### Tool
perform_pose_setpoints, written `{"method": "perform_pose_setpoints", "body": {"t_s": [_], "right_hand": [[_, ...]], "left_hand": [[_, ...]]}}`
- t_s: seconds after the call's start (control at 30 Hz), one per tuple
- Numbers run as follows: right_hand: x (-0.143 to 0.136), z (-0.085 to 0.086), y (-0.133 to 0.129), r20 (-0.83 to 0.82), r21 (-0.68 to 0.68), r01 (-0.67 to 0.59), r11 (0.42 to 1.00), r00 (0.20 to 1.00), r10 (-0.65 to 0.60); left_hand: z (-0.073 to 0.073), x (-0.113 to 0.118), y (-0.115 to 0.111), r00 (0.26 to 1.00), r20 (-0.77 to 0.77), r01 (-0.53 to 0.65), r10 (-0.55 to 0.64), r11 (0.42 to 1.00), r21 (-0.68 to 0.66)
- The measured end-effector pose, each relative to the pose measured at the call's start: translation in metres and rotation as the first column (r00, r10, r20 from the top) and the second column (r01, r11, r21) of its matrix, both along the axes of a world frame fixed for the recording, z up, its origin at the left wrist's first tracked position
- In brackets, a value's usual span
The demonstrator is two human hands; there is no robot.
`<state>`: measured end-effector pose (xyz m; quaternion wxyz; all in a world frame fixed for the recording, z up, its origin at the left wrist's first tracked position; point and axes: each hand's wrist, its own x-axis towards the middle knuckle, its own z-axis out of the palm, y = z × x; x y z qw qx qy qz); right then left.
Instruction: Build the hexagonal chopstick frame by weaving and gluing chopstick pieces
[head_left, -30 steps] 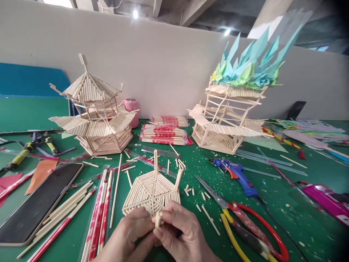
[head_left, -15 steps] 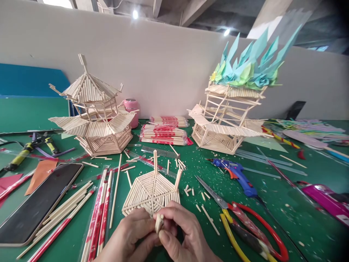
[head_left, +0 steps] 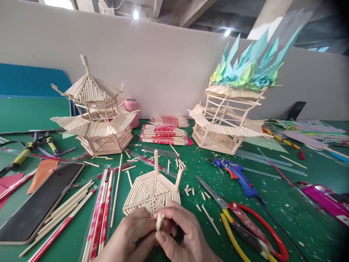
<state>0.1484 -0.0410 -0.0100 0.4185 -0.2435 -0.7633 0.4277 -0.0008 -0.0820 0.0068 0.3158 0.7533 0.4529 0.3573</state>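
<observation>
My left hand [head_left: 133, 233] and my right hand [head_left: 182, 233] meet at the bottom middle, both closed on a small bundle of short wooden sticks [head_left: 160, 221]. The bundle's cut ends face up toward me; the rest of it is hidden by my fingers. Just beyond lies a hexagonal base of wooden sticks [head_left: 148, 187], its near edge covered by my hands. Two stick posts stand up from it, a back post [head_left: 156, 162] and a right post [head_left: 178, 179].
Two stick pavilions stand behind, a left one [head_left: 102, 127] and a right one [head_left: 218, 129] topped with folded paper. Scissors [head_left: 226, 207] and a blue glue gun [head_left: 237, 174] lie right. Wrapped sticks [head_left: 102, 211] and a phone [head_left: 40, 203] lie left. Stick packs [head_left: 163, 134] sit behind.
My right thumb has shifted slightly left and down against the stick bundle. The view has moved very slightly; both hands keep their hold.
</observation>
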Motion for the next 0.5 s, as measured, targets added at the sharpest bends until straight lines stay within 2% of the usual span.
{"method": "perform_pose_setpoints", "body": {"t_s": [0.5], "right_hand": [[-0.001, -0.0018, 0.0006, 0.01, 0.024, 0.018, 1.0, 1.0, -0.018]], "left_hand": [[0.0013, -0.0012, -0.0009, 1.0, -0.006, 0.012, -0.012, 0.997, -0.074]]}}
